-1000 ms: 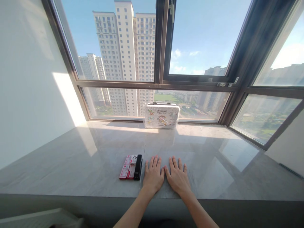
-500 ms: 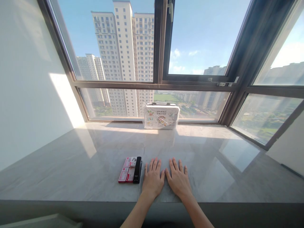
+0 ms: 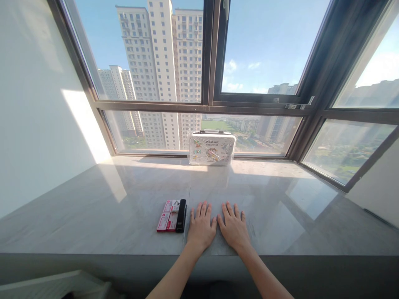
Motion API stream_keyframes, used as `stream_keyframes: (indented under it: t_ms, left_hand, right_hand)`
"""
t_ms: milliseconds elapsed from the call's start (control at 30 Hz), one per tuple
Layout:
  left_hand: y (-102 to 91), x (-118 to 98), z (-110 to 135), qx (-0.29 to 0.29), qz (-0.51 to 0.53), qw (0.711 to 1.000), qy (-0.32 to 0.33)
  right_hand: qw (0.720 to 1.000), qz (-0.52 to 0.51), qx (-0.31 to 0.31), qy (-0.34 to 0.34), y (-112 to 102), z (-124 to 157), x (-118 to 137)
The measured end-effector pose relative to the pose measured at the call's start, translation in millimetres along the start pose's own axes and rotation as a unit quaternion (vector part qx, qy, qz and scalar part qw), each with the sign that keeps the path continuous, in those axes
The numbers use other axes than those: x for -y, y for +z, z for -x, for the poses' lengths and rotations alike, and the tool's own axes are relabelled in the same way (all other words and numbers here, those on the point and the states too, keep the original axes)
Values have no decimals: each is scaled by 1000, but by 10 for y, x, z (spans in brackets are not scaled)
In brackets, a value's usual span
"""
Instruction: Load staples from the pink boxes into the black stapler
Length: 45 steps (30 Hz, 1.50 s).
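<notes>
My left hand [image 3: 201, 228] and my right hand [image 3: 233, 227] lie flat, palms down, side by side on the grey marble windowsill [image 3: 109, 211], near its front edge. Their fingers are stretched out and hold nothing. Just left of my left hand lies a black stapler [image 3: 181, 216], and against its left side sit small red and white boxes [image 3: 166, 216]. My left hand is close to the stapler but apart from it.
A white printed case with a handle [image 3: 212, 148] stands upright at the back of the sill against the window [image 3: 156, 62]. A white wall [image 3: 34, 116] closes the left side. The window frame angles in on the right.
The view shifted slightly. Both hands stay flat in the same place on the sill.
</notes>
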State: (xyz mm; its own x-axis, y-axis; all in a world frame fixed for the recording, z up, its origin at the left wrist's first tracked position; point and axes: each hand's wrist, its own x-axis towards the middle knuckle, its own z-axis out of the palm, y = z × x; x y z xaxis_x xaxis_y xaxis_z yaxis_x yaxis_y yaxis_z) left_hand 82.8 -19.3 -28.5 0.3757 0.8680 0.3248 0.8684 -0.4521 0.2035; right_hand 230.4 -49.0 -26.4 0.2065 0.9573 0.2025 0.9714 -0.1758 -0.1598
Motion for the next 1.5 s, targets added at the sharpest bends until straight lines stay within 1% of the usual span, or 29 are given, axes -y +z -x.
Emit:
stream_keyframes:
  t_ms: [800,933,1067,1300,1500]
  left_hand:
    - [39,59,61,1,8,1000,13]
    - [27,60,68,-4,11,1000,13]
    - [9,49,73,-5,15,1000,13]
    - [-6,40,81,-2,11,1000,14]
    - [-20,34,54,7,0,1000,13]
  right_hand:
    - [1000,6,-6,-11,127,22,-50]
    - [1000,2,-10,-13,108,23,-49]
    - [1000,-1,2,-11,68,40,-37]
    - [999,3,25,-39,48,79,-35]
    - [998,-28,32,-38,15,115,-90]
